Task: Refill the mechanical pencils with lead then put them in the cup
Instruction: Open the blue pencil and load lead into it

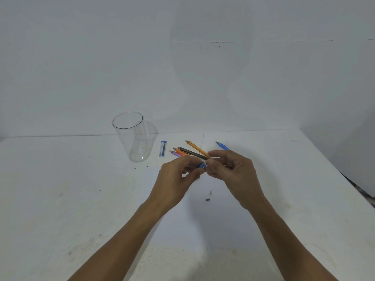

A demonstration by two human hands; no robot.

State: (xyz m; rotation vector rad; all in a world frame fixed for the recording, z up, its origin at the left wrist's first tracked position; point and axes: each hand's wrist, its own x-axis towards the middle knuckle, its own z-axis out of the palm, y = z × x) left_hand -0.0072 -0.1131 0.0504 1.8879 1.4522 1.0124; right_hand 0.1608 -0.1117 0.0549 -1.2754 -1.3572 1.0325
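On my feed, a white, flat-topped table (60, 199) fills the lower half of the picture. I can see faint brownish stains (60, 194) on its left side, and a few tiny dark specks (147, 166) lie scattered further in. Behind it stands a plain white wall (101, 57), crossed at upper right by a thin dark broken line (272, 41). Past the table's right edge runs a dark strip (367, 196) that I cannot identify.

Forearms forward, left hand (176, 176) and right hand (233, 171) meeting, fingertips pinching blue pencil (201, 165)
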